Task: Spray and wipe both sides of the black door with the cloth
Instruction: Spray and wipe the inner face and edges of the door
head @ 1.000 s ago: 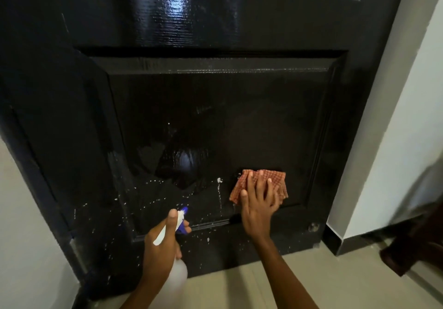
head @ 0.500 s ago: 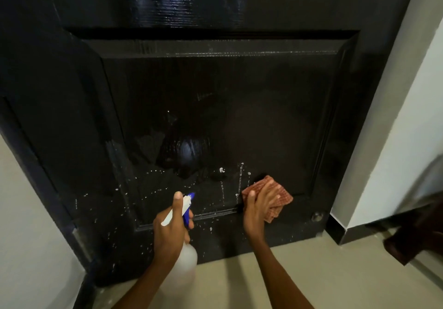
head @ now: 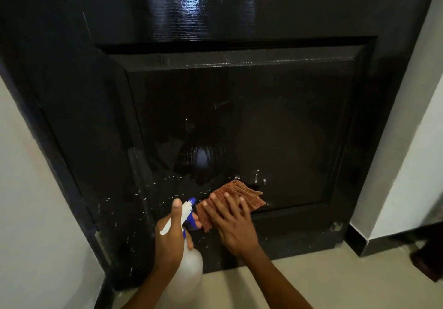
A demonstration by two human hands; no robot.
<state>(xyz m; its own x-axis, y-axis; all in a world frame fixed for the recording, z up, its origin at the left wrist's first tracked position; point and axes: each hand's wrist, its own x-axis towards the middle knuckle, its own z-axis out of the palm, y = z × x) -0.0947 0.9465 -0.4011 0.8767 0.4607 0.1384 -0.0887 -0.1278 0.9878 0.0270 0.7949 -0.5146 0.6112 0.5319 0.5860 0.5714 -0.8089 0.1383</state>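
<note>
Currently, one black door (head: 239, 93), one cloth (head: 236, 197), one spray bottle (head: 189, 268) and two hands are showing in the head view. The door is standing upright on the floor (head: 311, 282), filling most of the view, with a white wall (head: 31, 188) along its left edge and another wall (head: 412, 141) along its right edge. Its surface is glossy, reflecting light across the upper rail and at the middle of the single recessed panel. White droplets and short runs of liquid are clinging to the lower left part of the panel and to the frame near the door's bottom left corner; a wet, smeared patch is showing at the panel's lower middle.

The cloth is orange-brown with a fine check pattern, folded and crumpled, lying flat against the door at the panel's bottom edge, slightly left of centre. The right hand (head: 230, 222) is pressing on it with fingers straight and spread, not curled round the fabric.

The left hand (head: 171, 236) is wrapping its grip round the neck of the spray bottle, index finger extended along the white and blue trigger head (head: 188, 209). The translucent bottle body is hanging below the hand, just above the floor near the door's bottom edge, just left of the cloth.
</note>
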